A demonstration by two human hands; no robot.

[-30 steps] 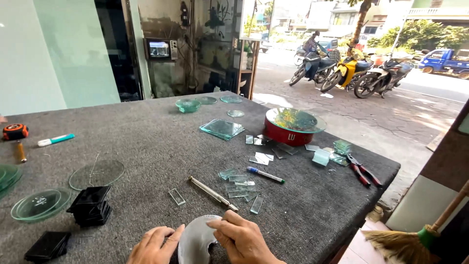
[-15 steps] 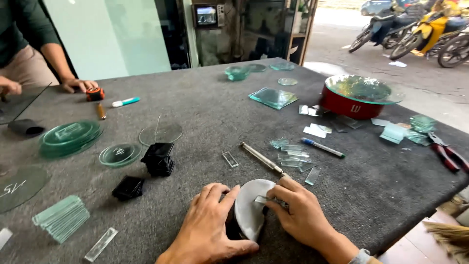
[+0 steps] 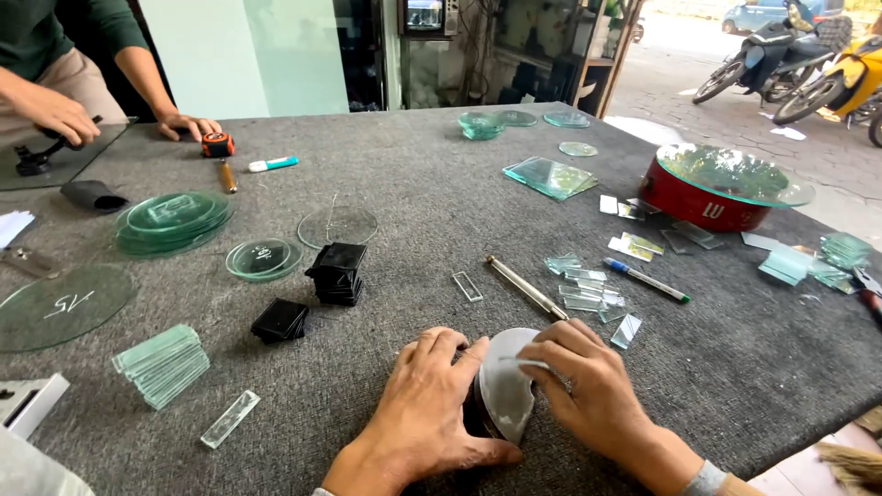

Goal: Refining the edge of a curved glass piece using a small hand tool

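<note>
Both hands shifted slightly: left hand (image 3: 418, 413), right hand (image 3: 588, 390) fingers clasp round mirror (image 3: 505, 390).

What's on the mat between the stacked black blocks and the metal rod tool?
Head view: one small clear glass strip lies between the stacked black blocks and the metal rod tool; otherwise bare grey mat.

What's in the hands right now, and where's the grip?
Both hands hold a round glass disc tilted on the table: left hand on its left edge, right hand on its right edge, fingers over the top. Something dark sits behind it.
</note>
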